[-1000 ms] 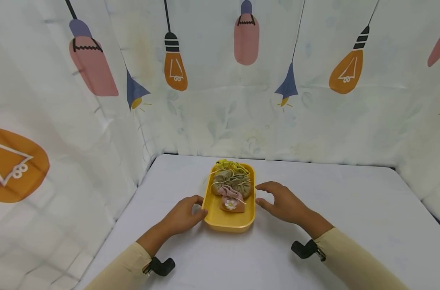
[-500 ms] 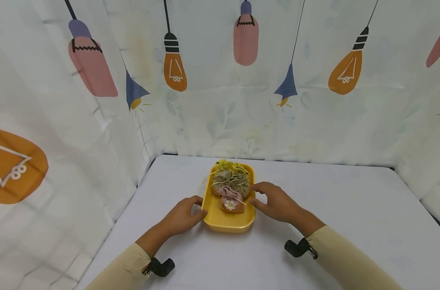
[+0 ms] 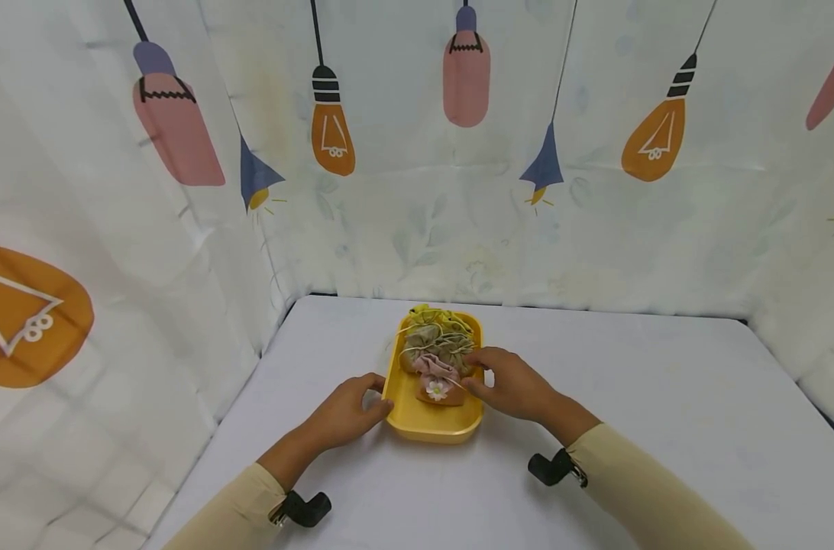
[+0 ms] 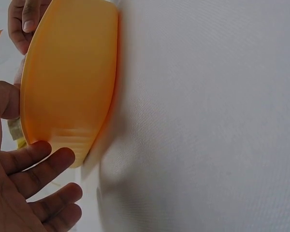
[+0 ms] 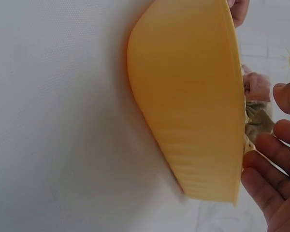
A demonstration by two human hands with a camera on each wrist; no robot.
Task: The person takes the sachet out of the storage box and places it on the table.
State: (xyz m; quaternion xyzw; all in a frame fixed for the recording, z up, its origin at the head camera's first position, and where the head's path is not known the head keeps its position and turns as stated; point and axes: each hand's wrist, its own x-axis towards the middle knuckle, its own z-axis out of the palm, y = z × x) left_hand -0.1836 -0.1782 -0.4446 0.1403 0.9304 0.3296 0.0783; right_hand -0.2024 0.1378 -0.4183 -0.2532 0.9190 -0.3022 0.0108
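A yellow plastic tray (image 3: pixel 431 422) holds several small drawstring pouches. At its near end lies a pink pouch (image 3: pixel 439 368) with a white flower; behind it are grey-green pouches (image 3: pixel 422 341), and at the far end a yellow pouch (image 3: pixel 427 314). My left hand (image 3: pixel 348 412) grips the tray's left side, thumb over the rim and fingertips against the outer wall. Reaching over the right rim, my right hand (image 3: pixel 516 386) has its thumb and fingers spread beside the pink and grey-green pouches. A gap shows between thumb and fingers in the right wrist view.
The tray stands on a white-covered table (image 3: pixel 630 397), toward its far edge. A white curtain (image 3: pixel 417 229) printed with lamps and bulbs hangs behind and along the left. Black wrist mounts (image 3: pixel 307 509) stick out under both sleeves.
My right hand has moved left, from beside the tray to over its right rim and close to the pouches. The left hand and tray have stayed in place.
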